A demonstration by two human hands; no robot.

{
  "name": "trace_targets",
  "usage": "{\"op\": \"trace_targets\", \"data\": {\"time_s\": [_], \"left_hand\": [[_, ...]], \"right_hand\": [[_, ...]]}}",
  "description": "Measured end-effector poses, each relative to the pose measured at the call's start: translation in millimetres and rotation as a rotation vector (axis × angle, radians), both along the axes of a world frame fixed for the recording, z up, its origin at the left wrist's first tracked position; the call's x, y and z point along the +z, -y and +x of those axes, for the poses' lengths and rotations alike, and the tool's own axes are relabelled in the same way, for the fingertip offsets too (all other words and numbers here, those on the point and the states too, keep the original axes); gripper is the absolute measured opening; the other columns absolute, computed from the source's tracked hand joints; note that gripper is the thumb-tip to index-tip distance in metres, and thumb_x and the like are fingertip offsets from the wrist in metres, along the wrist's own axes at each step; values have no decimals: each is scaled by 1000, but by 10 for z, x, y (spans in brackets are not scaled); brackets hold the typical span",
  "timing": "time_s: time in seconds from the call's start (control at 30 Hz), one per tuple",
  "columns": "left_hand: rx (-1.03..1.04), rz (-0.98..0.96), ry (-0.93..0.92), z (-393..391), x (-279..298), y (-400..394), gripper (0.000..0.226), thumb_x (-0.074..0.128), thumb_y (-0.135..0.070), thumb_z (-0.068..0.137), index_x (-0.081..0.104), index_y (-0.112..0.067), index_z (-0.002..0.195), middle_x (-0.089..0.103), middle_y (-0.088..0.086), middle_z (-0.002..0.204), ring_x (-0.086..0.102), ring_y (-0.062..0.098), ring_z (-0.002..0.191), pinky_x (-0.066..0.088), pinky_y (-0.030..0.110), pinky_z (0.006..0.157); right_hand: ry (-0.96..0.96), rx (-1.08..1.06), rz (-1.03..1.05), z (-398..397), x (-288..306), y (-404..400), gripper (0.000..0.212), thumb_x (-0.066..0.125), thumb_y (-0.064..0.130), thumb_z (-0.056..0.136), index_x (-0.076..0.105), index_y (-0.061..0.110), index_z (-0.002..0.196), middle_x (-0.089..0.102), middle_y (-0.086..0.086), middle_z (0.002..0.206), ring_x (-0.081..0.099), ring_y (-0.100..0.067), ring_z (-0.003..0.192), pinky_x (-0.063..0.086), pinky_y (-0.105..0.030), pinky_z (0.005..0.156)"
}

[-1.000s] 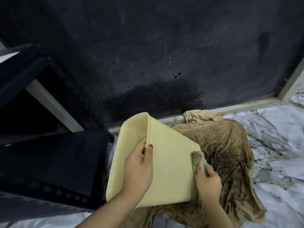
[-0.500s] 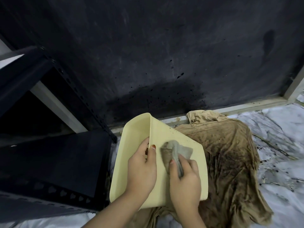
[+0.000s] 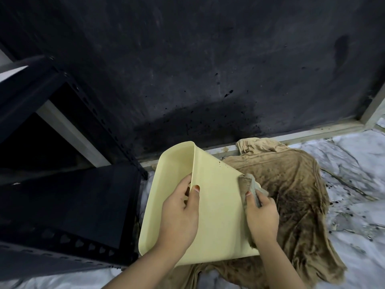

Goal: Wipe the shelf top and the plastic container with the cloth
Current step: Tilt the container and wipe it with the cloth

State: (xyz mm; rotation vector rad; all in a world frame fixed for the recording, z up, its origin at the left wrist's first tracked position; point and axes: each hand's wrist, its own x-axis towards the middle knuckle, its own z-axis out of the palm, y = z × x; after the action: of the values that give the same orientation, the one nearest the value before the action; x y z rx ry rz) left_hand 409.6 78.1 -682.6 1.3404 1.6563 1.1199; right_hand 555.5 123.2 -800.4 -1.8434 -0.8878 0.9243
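Firmly, left hand fingers clamp the container rim — right hand fingers pinch the cloth.

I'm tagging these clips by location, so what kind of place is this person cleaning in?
Probably a storage or utility corner indoors, though that is a guess. A black slotted-metal shelf unit stands against a dark, splattered wall, and a large soiled brown cloth lies on the stained marble-patterned floor.

Bare forearms — reddish-painted thumbnails
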Motion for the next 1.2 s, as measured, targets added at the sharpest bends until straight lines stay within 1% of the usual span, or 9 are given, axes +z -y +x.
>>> {"op": "trace_targets", "data": {"time_s": [0.43, 0.6, 0.8, 0.97, 1.0, 1.03, 1.07, 1.17, 1.2], "left_hand": [[-143, -101, 130, 23, 124, -154, 37, 48, -8, 93, 59, -30, 120, 72, -11, 105, 67, 7, 96, 52, 23, 85], [-53, 12, -23, 89, 175, -197, 25, 55, -33, 90, 60, -44, 112, 52, -13, 67, 48, 2, 56, 40, 11, 52], [-1, 87, 15, 137, 145, -139, 25, 51, -31, 92, 64, -38, 112, 69, -6, 76, 51, 1, 57, 42, 13, 55], [-2, 144, -2, 151, 127, -70, 24, 52, -33, 91, 59, -54, 102, 68, -18, 74, 44, -4, 53, 48, 14, 61], [-1, 133, -6, 161, 101, -58, 25, 52, -33, 91, 58, -52, 106, 72, -19, 87, 66, -1, 80, 54, 24, 72], [7, 121, -12, 169, 80, -43, 26, 51, -32, 91, 59, -47, 111, 66, -21, 98, 33, -7, 96, 53, 38, 80], [16, 119, -23, 179, 61, -30, 26, 51, -31, 91, 59, -43, 114, 56, -25, 100, 36, -6, 95, 50, 45, 84], [26, 147, -20, 168, 15, -27, 25, 51, -30, 92, 60, -42, 112, 64, -25, 90, 46, -4, 95, 51, 27, 68], [26, 149, -17, 160, 9, -29, 25, 51, -30, 92, 60, -44, 111, 69, -17, 64, 43, -1, 47, 46, 17, 56]], "right_hand": [[-26, -230, -101, 86, -298, 385, 43, 50, 28, 91, 54, 5, 128, 47, -21, 128, 47, -39, 116, 36, -42, 94], [-105, -313, -55, -51, -216, 566, 40, 58, 22, 88, 58, 4, 123, 51, -21, 123, 47, -36, 117, 34, -38, 96], [-87, -255, 170, -306, 181, 584, 32, 65, 10, 82, 65, 3, 113, 53, -9, 95, 57, -31, 100, 30, -16, 74], [-36, -102, 429, -417, 628, 433, 31, 64, 15, 83, 66, 9, 113, 52, 13, 87, 53, 13, 84, 33, 4, 68], [-30, -69, 444, -412, 675, 390, 32, 63, 19, 83, 65, 12, 115, 51, 16, 88, 52, 15, 84, 34, 4, 68], [-27, -44, 441, -397, 702, 345, 34, 62, 22, 84, 64, 13, 116, 50, 17, 88, 51, 14, 84, 35, 3, 68], [-24, -32, 430, -372, 709, 297, 35, 61, 25, 84, 63, 14, 118, 49, 18, 88, 51, 15, 84, 35, 2, 68], [-25, -47, 392, -274, 654, 165, 38, 60, 27, 86, 61, 12, 120, 47, 18, 87, 48, 21, 83, 33, 3, 67], [-30, -55, 366, -244, 625, 120, 38, 59, 28, 86, 60, 12, 121, 47, 16, 87, 49, 14, 80, 33, 0, 65]]}}
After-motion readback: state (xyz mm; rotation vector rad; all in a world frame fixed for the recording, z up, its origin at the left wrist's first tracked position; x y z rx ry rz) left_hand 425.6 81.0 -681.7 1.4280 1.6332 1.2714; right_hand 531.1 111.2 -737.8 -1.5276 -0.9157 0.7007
